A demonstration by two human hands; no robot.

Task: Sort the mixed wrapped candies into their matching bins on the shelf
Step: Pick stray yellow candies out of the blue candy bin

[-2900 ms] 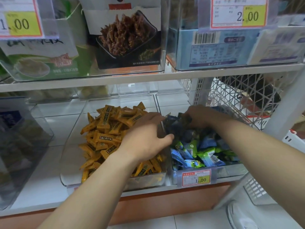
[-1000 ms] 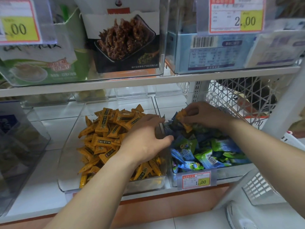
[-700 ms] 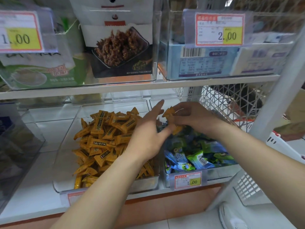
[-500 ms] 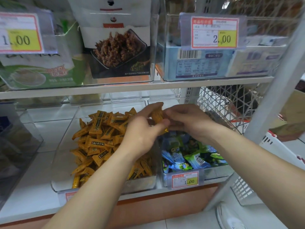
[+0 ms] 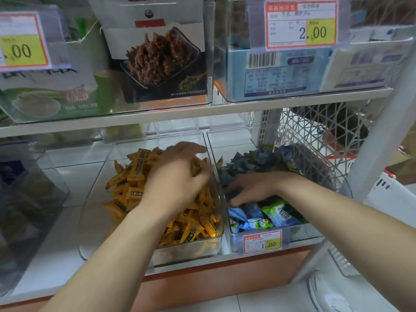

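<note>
Two clear bins stand side by side on the lower shelf. The left bin (image 5: 186, 251) holds a heap of yellow wrapped candies (image 5: 132, 176). My left hand (image 5: 175, 176) hovers over that heap, blurred, with a yellow candy (image 5: 197, 163) between its curled fingers. The right bin (image 5: 301, 233) holds blue and green wrapped candies (image 5: 270, 212). My right hand (image 5: 254, 188) lies palm down on them near the bin's left wall, fingers spread and dipping among the blue wrappers. No yellow candy shows in the right bin.
A 1.00 price tag (image 5: 262, 243) clips to the right bin's front. The upper shelf board (image 5: 202, 113) hangs low over both bins, loaded with snack boxes. A white wire basket (image 5: 315, 136) sits behind the right bin. Another clear bin (image 5: 29, 188) stands at the left.
My right hand lifted yellow candy out of the blue-green bin and passed it to my left hand. The left hand has swung over the yellow bin; the right has dropped back into the blue-green candies.
</note>
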